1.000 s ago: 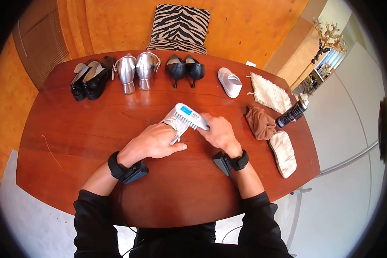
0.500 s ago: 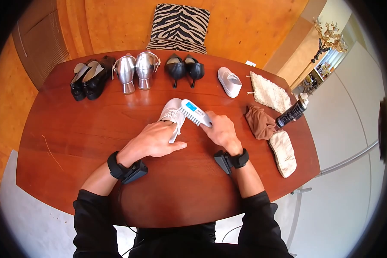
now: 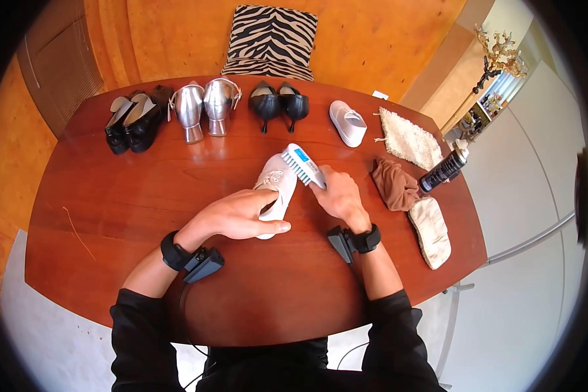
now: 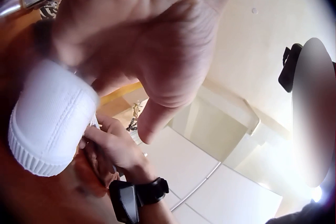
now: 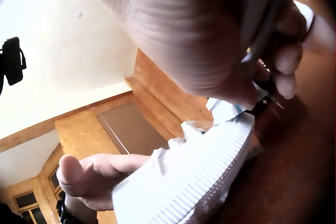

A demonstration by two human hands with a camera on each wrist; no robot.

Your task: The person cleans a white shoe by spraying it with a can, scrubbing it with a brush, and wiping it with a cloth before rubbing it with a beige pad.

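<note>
A white lace-up sneaker (image 3: pixel 272 179) is held by my left hand (image 3: pixel 236 214), whose fingers reach into its opening while the thumb lies out by the heel. In the left wrist view the sneaker's ribbed heel (image 4: pixel 52 121) faces the camera. My right hand (image 3: pixel 341 196) grips the handle of a white scrub brush (image 3: pixel 302 163) with a blue label. Its bristles lie along the right side of the sneaker's toe. From the right wrist, the sneaker's ribbed sole edge (image 5: pixel 205 174) shows, with the brush partly hidden behind the hand.
The matching sneaker (image 3: pixel 347 123) stands farther back on the wooden table (image 3: pixel 111 215). Black heels (image 3: pixel 265 104), silver shoes (image 3: pixel 189 111) and black loafers (image 3: pixel 140 121) line the far edge. At right lie a cream cloth (image 3: pixel 410 140), brown cloth (image 3: pixel 395 185), spray can (image 3: pixel 444 171) and cream pad (image 3: pixel 430 234).
The sneaker has shifted right and turned, showing more of its opening and heel. The brush has moved from across the toe to its right side, its head swinging up and right.
</note>
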